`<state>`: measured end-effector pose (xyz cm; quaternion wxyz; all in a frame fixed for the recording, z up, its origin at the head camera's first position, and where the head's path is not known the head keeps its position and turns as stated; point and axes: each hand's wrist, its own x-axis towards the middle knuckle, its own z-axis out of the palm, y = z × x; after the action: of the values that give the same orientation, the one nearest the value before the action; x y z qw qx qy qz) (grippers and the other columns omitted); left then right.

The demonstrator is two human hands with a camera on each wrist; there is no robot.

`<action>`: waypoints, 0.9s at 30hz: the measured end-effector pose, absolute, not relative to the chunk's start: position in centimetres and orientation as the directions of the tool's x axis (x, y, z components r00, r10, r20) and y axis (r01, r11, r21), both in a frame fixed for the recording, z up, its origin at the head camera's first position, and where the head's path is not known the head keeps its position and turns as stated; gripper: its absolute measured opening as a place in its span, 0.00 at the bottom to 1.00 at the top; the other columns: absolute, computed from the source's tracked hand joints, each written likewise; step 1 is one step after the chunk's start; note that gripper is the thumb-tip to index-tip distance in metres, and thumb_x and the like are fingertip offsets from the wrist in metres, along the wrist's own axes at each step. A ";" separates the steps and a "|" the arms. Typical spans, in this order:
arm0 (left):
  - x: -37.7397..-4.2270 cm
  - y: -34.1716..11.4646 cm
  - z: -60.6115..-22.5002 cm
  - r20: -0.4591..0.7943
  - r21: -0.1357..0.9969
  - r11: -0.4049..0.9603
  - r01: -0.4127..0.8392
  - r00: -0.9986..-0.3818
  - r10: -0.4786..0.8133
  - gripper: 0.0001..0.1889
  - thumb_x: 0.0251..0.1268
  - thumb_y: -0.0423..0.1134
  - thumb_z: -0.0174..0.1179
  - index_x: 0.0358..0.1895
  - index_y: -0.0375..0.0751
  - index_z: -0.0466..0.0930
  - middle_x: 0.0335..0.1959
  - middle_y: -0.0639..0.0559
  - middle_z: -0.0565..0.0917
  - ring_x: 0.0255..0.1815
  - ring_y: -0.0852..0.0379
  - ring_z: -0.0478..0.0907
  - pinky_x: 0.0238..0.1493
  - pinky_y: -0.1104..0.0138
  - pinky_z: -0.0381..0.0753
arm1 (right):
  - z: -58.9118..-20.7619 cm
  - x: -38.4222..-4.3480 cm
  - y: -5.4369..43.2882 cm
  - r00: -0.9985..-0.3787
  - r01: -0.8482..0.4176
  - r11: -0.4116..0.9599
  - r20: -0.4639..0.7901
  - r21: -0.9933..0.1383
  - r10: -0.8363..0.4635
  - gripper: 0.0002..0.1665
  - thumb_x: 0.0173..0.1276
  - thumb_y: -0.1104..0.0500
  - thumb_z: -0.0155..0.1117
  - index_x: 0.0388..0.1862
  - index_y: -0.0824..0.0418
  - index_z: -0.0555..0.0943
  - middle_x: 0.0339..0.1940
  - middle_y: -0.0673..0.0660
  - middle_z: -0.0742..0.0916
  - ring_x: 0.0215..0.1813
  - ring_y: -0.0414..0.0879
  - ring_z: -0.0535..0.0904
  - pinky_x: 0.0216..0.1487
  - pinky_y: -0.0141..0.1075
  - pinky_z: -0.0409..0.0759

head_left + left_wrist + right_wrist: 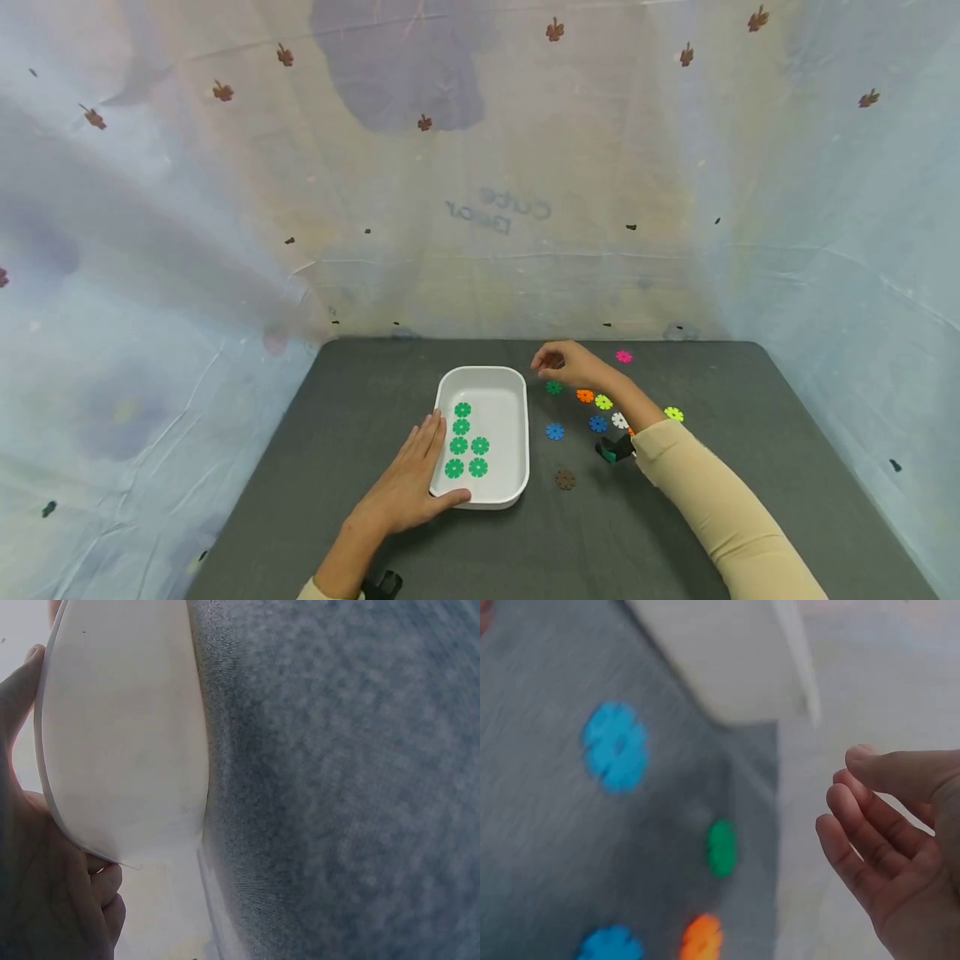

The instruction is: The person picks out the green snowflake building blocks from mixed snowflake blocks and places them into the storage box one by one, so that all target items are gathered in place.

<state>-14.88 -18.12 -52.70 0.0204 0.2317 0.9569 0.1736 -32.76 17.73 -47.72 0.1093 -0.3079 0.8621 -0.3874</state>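
Note:
A white rectangular tray point(504, 493) holds several green notched discs point(478, 467) in its left part. The left hand point(411, 483) rests at the tray's near left corner, fingers extended along the left side and thumb on the near rim. In the left wrist view, that hand point(56, 877) touches the rim beside the tray's outer wall point(127, 735). Beyond the tray's right side, the right hand point(573, 364) hovers above a green disc point(553, 387). The right wrist view shows its fingers loosely bent, thumb near the index finger, and nothing visible between them.
Right of the tray lie loose discs: blue point(555, 431), orange point(585, 396), yellow point(603, 402), white point(619, 420), brown point(566, 479) and pink point(624, 357). They lie on a dark grey table point(600, 542). A printed curtain point(480, 183) hangs behind it.

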 end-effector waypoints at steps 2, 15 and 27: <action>-14.9 -18.1 -52.8 0.047 0.345 0.829 0.439 -0.891 0.452 0.66 0.67 0.78 0.60 0.88 0.32 0.39 0.90 0.39 0.41 0.91 0.45 0.38 0.88 0.48 0.45 | -48.4 -33.0 18.3 -0.801 -0.427 0.535 0.030 -0.729 -0.598 0.09 0.80 0.65 0.67 0.55 0.62 0.87 0.52 0.63 0.89 0.53 0.52 0.86 0.61 0.52 0.86; -15.0 -18.1 -52.7 0.031 0.337 0.836 0.433 -0.892 0.450 0.66 0.66 0.80 0.57 0.88 0.33 0.39 0.90 0.40 0.40 0.91 0.45 0.37 0.88 0.49 0.43 | -51.9 -34.2 19.9 -0.850 -0.362 0.635 -0.038 -0.682 -0.525 0.15 0.77 0.63 0.71 0.59 0.66 0.85 0.50 0.59 0.89 0.52 0.54 0.86 0.57 0.52 0.86; -15.0 -18.0 -52.6 0.025 0.347 0.834 0.428 -0.894 0.448 0.66 0.67 0.78 0.59 0.88 0.33 0.38 0.90 0.40 0.40 0.91 0.46 0.36 0.88 0.49 0.42 | -52.9 -34.0 19.2 -0.872 -0.372 0.659 0.002 -0.654 -0.490 0.15 0.71 0.64 0.77 0.51 0.71 0.86 0.47 0.63 0.89 0.51 0.57 0.84 0.58 0.56 0.84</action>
<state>-15.00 -18.03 -52.57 0.0284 0.2289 0.9573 0.1743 -34.02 19.19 -52.87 0.0874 -0.2379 0.9065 -0.3378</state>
